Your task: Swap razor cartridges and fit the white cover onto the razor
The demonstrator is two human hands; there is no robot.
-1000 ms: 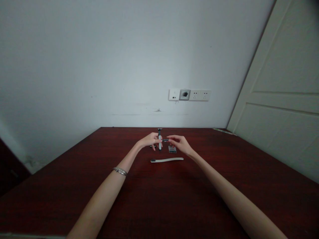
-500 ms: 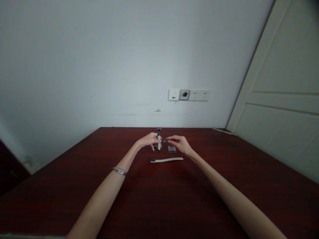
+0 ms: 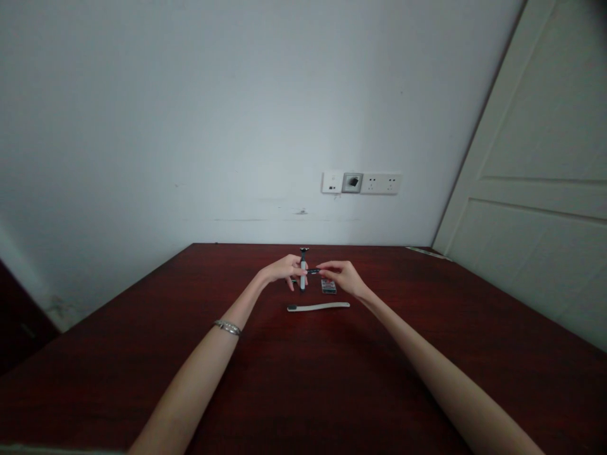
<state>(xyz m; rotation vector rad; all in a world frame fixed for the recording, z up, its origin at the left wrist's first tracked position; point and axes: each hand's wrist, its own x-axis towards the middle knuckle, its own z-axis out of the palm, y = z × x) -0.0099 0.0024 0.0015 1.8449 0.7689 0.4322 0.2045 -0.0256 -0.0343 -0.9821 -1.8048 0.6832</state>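
Note:
Over the far middle of the table, my left hand (image 3: 283, 270) pinches a razor (image 3: 303, 276) with a pale handle, held upright with its dark head at the top. My right hand (image 3: 345, 277) grips a small dark strip (image 3: 313, 271), which looks like a razor blade cartridge, between thumb and fingertips. The strip's left end reaches the fingertips of my left hand, beside the razor handle. Just below the right fingers lies a small clear case (image 3: 329, 287). Nearer me rests a long, pale, toothbrush-like stick (image 3: 318, 307) with a dark head at its left end.
The dark red wooden table (image 3: 303, 385) ends at a pale wall (image 3: 237, 126). Wall sockets (image 3: 380, 183) sit above its back edge, and a white panelled door (image 3: 535, 189) stands at the right. A flat light strip (image 3: 427, 252) lies at the back right corner.
Both hands keep their grips and stay almost in place. The whole view has shifted down very slightly, and the dark strip looks slightly turned.

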